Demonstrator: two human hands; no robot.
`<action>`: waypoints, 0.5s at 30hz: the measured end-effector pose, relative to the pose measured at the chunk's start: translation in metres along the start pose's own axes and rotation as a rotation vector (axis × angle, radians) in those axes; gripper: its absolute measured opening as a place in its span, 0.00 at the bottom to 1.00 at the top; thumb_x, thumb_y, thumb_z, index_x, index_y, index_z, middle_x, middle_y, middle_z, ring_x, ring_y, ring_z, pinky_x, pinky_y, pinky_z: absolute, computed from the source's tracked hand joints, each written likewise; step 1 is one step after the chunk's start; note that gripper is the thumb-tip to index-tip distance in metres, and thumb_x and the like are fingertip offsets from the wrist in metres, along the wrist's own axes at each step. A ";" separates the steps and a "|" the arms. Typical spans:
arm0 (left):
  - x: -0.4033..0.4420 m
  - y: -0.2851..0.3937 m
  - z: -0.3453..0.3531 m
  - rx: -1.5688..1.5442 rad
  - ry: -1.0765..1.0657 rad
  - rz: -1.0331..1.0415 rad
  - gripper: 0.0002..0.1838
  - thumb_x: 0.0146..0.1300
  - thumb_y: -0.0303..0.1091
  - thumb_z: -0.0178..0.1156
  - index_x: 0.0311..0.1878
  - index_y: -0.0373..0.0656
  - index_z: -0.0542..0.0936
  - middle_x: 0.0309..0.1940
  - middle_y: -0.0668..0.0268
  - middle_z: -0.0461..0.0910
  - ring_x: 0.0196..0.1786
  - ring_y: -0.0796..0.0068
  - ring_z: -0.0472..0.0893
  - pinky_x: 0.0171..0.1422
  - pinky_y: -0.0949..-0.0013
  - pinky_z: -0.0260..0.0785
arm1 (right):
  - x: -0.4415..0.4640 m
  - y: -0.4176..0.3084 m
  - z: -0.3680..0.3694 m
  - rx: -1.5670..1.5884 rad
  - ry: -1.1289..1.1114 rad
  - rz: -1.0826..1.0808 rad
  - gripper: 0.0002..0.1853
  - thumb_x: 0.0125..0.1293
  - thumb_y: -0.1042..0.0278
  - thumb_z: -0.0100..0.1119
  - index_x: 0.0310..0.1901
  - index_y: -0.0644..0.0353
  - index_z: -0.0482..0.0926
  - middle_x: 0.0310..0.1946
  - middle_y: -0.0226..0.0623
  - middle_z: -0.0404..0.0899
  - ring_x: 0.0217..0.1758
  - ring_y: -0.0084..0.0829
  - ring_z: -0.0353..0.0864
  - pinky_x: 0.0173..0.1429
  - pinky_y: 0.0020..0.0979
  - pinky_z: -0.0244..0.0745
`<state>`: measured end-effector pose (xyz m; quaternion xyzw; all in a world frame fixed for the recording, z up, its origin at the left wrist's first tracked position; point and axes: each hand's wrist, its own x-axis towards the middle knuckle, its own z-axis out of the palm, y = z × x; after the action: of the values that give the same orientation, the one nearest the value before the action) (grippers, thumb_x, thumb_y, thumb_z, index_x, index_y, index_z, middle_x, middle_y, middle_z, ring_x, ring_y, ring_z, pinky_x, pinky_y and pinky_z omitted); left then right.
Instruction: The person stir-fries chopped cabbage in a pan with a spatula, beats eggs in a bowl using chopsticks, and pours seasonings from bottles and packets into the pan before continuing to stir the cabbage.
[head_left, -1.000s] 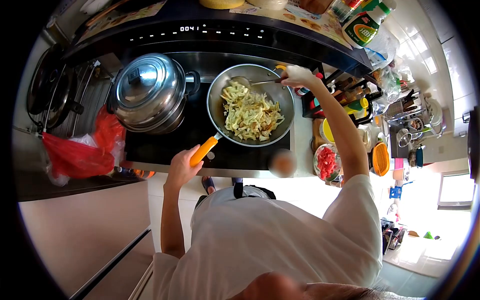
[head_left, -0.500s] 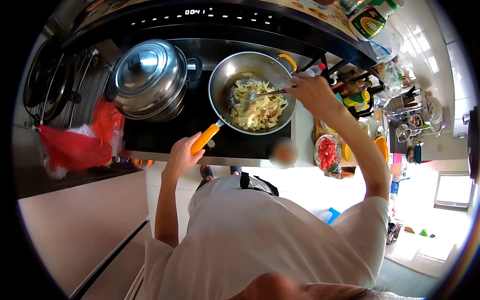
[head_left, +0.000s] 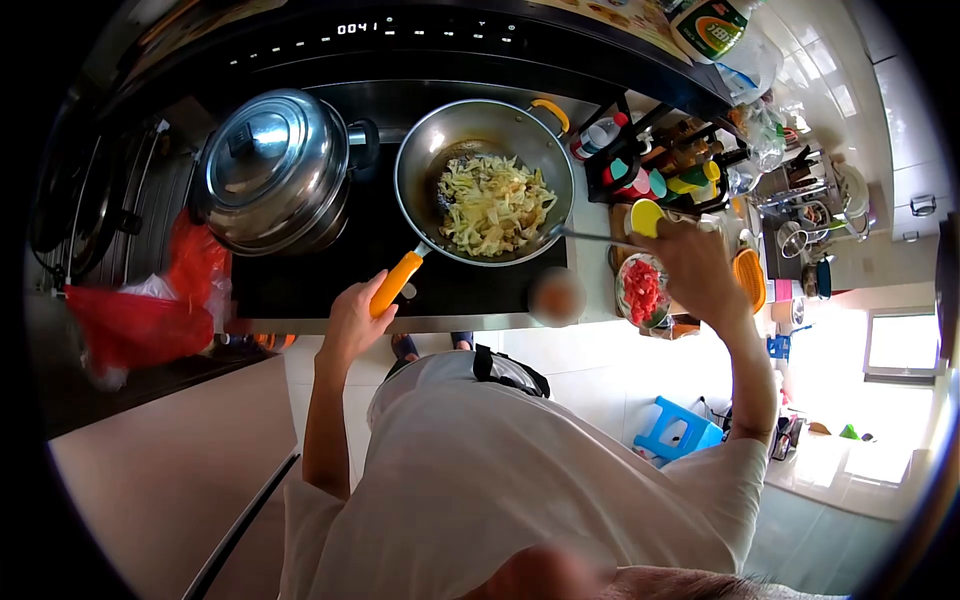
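Note:
In the head view a wok (head_left: 420,150) sits on the black hob, holding pale shredded cabbage (head_left: 495,205). My left hand (head_left: 355,315) is closed round its orange handle (head_left: 396,285). Out to the right, my right hand (head_left: 690,262) grips the end of a metal spatula (head_left: 605,238). The spatula's small head lies at the wok's right inner edge, apart from the main heap. Below my right hand, a plate of chopped red pieces (head_left: 643,290) stands on the counter; whether they are meat or vegetable I cannot make out. A yellow cup (head_left: 646,216) is just beyond my fingers.
A lidded steel pot (head_left: 270,170) stands left of the wok. Red plastic bags (head_left: 140,320) lie at far left. A blurred small bowl (head_left: 557,298) is at the hob's front right corner. Bottles fill a black rack (head_left: 660,165) at right. A blue stool (head_left: 678,430) stands on the floor.
My right hand has moved right and down, drawing the spatula out of the cabbage to the wok's right edge. My left hand keeps its hold on the handle. The view has shifted slightly.

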<state>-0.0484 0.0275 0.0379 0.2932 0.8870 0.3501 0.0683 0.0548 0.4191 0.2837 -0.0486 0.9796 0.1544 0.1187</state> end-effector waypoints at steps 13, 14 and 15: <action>0.001 0.003 -0.002 0.004 -0.013 0.002 0.30 0.55 0.34 0.69 0.61 0.37 0.74 0.33 0.53 0.80 0.36 0.55 0.80 0.45 0.58 0.73 | 0.049 -0.046 0.045 0.092 0.101 -0.140 0.13 0.58 0.73 0.56 0.46 0.62 0.77 0.27 0.41 0.77 0.31 0.38 0.81 0.31 0.39 0.74; 0.001 0.003 -0.002 -0.001 -0.014 -0.007 0.30 0.55 0.34 0.69 0.61 0.36 0.74 0.33 0.53 0.80 0.36 0.55 0.80 0.45 0.58 0.73 | 0.043 -0.051 0.024 0.085 0.062 -0.151 0.15 0.58 0.73 0.56 0.48 0.62 0.77 0.28 0.41 0.78 0.31 0.38 0.81 0.31 0.39 0.74; 0.001 0.003 -0.002 -0.006 -0.015 -0.016 0.30 0.55 0.34 0.69 0.61 0.36 0.74 0.33 0.53 0.80 0.36 0.55 0.80 0.45 0.58 0.73 | 0.040 -0.060 0.004 0.078 0.024 -0.162 0.16 0.58 0.73 0.56 0.50 0.63 0.77 0.28 0.41 0.78 0.31 0.39 0.81 0.31 0.39 0.74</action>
<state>-0.0486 0.0285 0.0411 0.2884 0.8878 0.3500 0.0785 0.0253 0.3607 0.2531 -0.1248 0.9792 0.1052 0.1207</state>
